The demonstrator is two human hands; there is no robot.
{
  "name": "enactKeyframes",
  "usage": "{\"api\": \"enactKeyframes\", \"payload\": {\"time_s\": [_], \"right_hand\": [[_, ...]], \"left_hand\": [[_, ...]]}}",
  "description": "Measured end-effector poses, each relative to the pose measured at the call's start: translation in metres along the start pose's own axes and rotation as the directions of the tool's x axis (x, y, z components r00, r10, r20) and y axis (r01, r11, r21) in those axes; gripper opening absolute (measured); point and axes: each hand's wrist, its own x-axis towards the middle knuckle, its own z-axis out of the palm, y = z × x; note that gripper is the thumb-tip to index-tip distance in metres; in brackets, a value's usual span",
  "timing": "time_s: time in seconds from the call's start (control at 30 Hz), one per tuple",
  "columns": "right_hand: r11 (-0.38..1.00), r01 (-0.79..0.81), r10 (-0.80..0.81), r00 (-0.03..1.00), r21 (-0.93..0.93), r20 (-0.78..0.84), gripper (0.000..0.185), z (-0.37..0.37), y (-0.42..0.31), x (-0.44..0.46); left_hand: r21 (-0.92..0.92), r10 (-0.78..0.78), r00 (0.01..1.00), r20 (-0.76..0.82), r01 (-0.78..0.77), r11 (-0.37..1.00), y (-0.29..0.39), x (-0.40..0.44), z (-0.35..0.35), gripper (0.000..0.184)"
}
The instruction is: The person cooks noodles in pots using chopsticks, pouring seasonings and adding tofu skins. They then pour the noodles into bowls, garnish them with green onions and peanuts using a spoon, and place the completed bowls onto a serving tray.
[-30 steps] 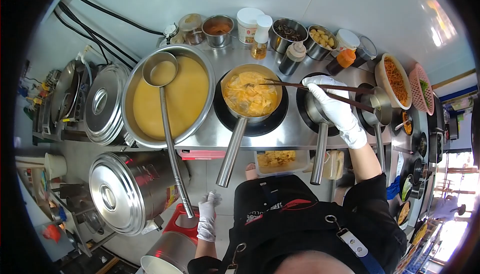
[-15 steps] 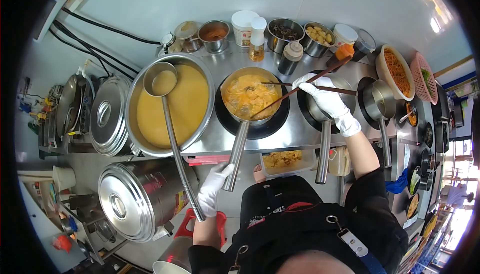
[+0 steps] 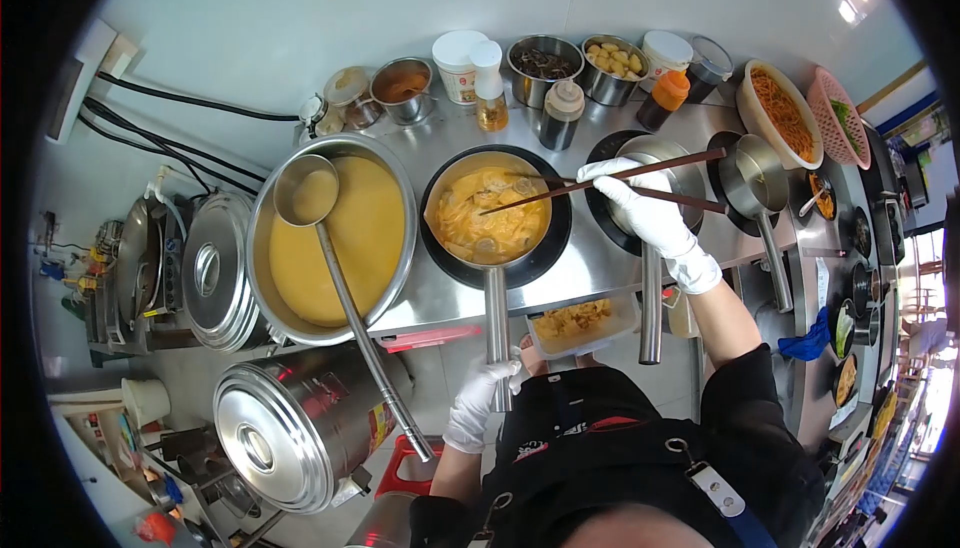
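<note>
White gloves cover both hands. My right hand (image 3: pixel 645 210) grips a pair of long dark chopsticks (image 3: pixel 600 179), whose tips reach into the yellow food in the saucepan (image 3: pixel 489 216). That saucepan rests on a round black burner (image 3: pixel 552 240), its long handle pointing toward me. My left hand (image 3: pixel 484 395) is closed round the end of this handle (image 3: pixel 497 323). To the left, a ladle (image 3: pixel 357 323) lies across a large metal basin (image 3: pixel 407 248) of yellow liquid. A second pan (image 3: pixel 676 168) stands partly behind my right hand.
Bottles (image 3: pixel 562 114), metal tubs (image 3: pixel 612 70) and white jars line the wall. At the right are another saucepan (image 3: pixel 755 176), a bowl of orange shreds (image 3: pixel 781 114) and a pink basket (image 3: pixel 838 117). A large lidded pot (image 3: pixel 275 438) stands below left.
My left hand has risen from below and closed on the saucepan handle, which has swung to the right. The chopsticks spread, crossed and shifted in the food. The view has moved slightly.
</note>
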Motion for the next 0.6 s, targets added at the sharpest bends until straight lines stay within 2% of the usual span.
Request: {"api": "enactKeyframes", "payload": {"time_s": [0.1,0.13,0.17,0.23,0.27,0.3,0.37,0.43,0.53,0.6], "right_hand": [[1.000,-0.016,0.016,1.000,0.001,-0.025,0.013,0.016,-0.011,-0.003],[1.000,0.023,-0.023,1.000,-0.004,-0.007,0.014,0.027,-0.004,-0.002],[0.998,-0.042,0.042,0.999,0.050,-0.016,0.014,0.038,0.000,-0.007],[1.000,-0.030,0.030,0.999,0.000,0.018,0.013,0.048,0.012,-0.011],[0.991,0.089,-0.084,0.995,-0.103,0.052,0.011,0.048,0.013,-0.013],[0.991,0.087,-0.083,0.995,-0.104,0.048,0.011,0.041,0.014,-0.016],[0.999,-0.039,0.039,0.999,-0.036,0.015,0.013,0.023,0.013,-0.021],[0.997,0.039,-0.042,0.999,-0.071,-0.034,0.012,0.003,0.010,-0.020],[0.996,-0.066,0.061,0.995,-0.059,-0.084,0.012,-0.008,-0.004,-0.017],[0.997,-0.020,0.014,0.996,-0.078,-0.084,0.011,-0.003,-0.016,-0.013]], "left_hand": [[-0.042,0.006,1.000,0.013,-0.005,0.999,-0.003,0.001,0.005,0.025],[-0.053,0.005,1.000,0.010,-0.005,0.999,-0.004,0.002,0.006,0.024],[-0.048,0.006,1.000,0.013,-0.005,0.999,-0.006,0.002,0.007,0.024],[-0.069,0.010,1.000,0.009,-0.009,0.998,-0.007,0.005,0.009,0.025],[-0.088,0.003,1.000,0.014,-0.002,0.996,-0.009,0.007,0.009,0.025],[-0.086,0.000,1.000,0.016,0.001,0.996,-0.011,0.008,0.008,0.025],[-0.117,0.011,1.000,0.025,-0.008,0.993,-0.014,0.008,0.008,0.025],[-0.109,0.015,1.000,0.025,-0.012,0.994,-0.016,0.010,0.005,0.025],[-0.091,0.020,0.999,0.026,-0.018,0.996,-0.012,0.007,0.008,0.024],[-0.089,0.018,1.000,0.019,-0.016,0.996,-0.010,0.007,0.010,0.024]]}}
